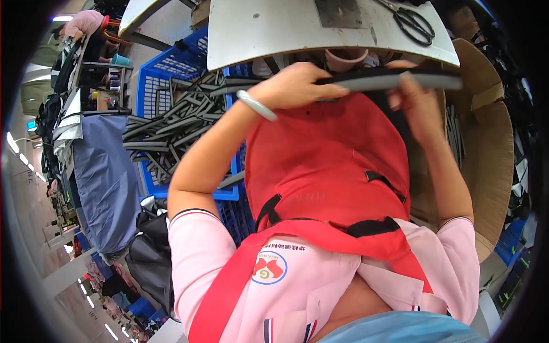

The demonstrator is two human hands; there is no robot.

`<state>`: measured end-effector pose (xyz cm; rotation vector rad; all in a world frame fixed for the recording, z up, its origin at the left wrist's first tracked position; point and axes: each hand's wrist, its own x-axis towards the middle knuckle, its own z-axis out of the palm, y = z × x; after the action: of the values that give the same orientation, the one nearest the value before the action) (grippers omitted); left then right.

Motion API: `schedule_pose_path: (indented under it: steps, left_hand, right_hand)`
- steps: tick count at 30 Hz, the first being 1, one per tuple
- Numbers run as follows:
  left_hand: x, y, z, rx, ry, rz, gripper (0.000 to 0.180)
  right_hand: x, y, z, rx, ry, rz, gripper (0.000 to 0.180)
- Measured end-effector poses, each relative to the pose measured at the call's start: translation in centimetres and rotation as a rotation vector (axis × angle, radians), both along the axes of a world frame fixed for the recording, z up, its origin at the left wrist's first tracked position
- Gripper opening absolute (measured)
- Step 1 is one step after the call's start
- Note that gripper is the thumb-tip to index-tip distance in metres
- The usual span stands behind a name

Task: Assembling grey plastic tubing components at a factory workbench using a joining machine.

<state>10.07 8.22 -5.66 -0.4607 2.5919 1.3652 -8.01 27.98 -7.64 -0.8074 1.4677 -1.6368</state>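
Across the front of the table, level with my lap, runs a long grey and black strip [374, 83]. At its left end my left hand [297, 84] is closed on it, with the thumb along the grey face and the fingers over the top. My right hand [416, 102] grips it nearer the right end, somewhat blurred, with a finger across the grey face. The strip's end sticks out past that hand. Below it hangs my red apron [331, 148]. A pale bangle [257, 106] circles my left wrist.
On the left, a blue plastic basket [150, 91] holds many similar strips [183, 123]. A cardboard box [489, 154] with more strips stands at right. Black-handled scissors [416, 26] lie on the white table [263, 34]. Another person [86, 23] bends over at far left.
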Motion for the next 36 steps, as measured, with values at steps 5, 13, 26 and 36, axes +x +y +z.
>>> schedule_pose_path:
  steps: [5, 13, 26, 36]
  left_hand:
    - [3.7, -0.9, -2.7, 0.388, -0.05, 0.08, 0.031]
    - [1.7, 1.6, 0.4, 0.57, 0.161, 0.121, 0.029]
    - [-0.9, 0.5, 4.4, -0.213, 0.34, 0.221, 0.028]
    - [-6.7, -3.9, 5.1, 0.016, 0.428, 0.299, 0.031]
  right_hand:
    - [-5.4, 5.0, -1.1, 0.366, -0.087, 0.006, 0.034]
    - [2.2, 2.2, 5.6, -0.072, 0.927, 0.237, 0.044]
    - [-2.5, -4.6, 4.3, 0.121, 1.367, 0.155, 0.03]
    - [-7.1, -9.1, 5.9, 0.245, 1.374, -0.009, 0.03]
